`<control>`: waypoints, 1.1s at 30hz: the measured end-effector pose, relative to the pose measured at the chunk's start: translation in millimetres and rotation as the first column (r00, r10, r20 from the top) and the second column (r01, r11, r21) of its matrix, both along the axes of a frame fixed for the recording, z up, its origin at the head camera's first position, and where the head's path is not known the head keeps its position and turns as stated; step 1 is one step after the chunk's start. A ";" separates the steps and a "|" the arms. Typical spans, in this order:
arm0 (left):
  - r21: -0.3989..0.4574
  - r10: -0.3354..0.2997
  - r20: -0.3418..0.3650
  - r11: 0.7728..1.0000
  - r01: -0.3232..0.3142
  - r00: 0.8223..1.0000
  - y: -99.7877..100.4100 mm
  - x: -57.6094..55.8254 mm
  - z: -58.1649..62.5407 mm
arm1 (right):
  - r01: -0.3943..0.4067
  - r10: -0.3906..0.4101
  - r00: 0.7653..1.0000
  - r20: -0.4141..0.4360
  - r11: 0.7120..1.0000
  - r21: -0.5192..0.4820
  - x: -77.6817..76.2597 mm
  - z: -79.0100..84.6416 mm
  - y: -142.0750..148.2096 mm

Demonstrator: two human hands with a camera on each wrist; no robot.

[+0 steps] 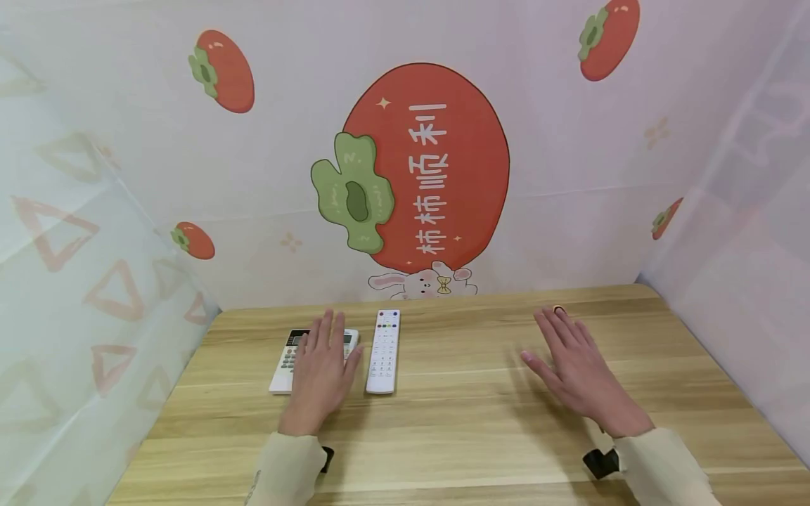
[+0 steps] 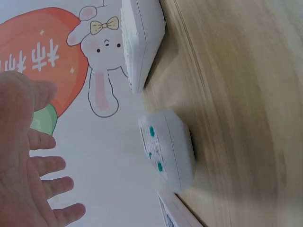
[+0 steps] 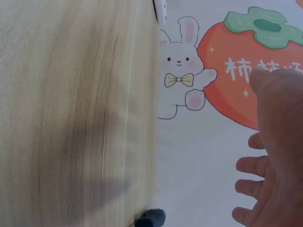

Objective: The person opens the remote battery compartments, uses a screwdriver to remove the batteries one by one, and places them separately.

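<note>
My left hand [image 1: 319,376] hovers with straight fingers above two white remote controls, holding nothing. One remote control [image 1: 283,372] with a dark-framed display shows to the left of the hand. The second, a white remote [image 1: 350,341] with a grey display, is mostly hidden beneath it; teal buttons show on a white remote [image 2: 168,151] in the left wrist view. Right of this hand lies a long, slim white remote [image 1: 382,351] with several rows of buttons. My right hand [image 1: 579,376] is held over the table, fingers extended and grasping nothing. Beyond its fingertips sits a small dark object [image 3: 150,217], kind unclear.
The wood-grain table [image 1: 455,436] meets a white back cloth [image 1: 569,232] printed with persimmons and a rabbit. Pale cloth walls [image 1: 76,281] stand along the left and right sides. Black straps [image 1: 601,464] are at both wrists.
</note>
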State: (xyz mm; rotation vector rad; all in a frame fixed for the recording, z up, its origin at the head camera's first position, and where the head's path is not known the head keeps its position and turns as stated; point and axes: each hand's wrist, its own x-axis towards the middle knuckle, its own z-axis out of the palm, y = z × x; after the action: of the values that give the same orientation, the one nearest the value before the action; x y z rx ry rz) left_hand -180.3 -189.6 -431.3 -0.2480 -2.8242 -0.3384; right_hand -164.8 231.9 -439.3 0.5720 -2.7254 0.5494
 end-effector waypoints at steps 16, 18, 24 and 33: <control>-0.044 0.002 0.057 0.999 0.000 0.998 31.5 -13.2 1.7 | 0.013 -0.013 1.000 0.024 1.000 -0.022 -1.2 -2.5 -1.8; -0.039 -0.010 0.051 0.999 0.012 0.999 34.8 -14.6 1.8 | 0.013 -0.013 1.000 0.019 1.000 -0.017 -1.5 -2.8 -2.0; -0.021 -0.005 0.075 1.000 0.006 0.997 43.2 -19.1 -1.2 | 0.006 -0.005 1.000 0.029 1.000 -0.017 -0.6 -3.0 -3.9; -0.009 0.056 0.187 0.998 -0.056 0.981 56.2 -24.8 -10.8 | -0.010 0.011 0.999 0.050 1.000 -0.030 4.3 -4.3 -8.0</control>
State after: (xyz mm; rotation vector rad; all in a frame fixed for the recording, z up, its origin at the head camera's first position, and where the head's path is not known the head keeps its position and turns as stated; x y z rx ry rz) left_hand -205.1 -133.4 -442.1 -0.1438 -3.0105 -0.3621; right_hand -160.5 223.9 -443.5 0.5733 -2.7578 0.6132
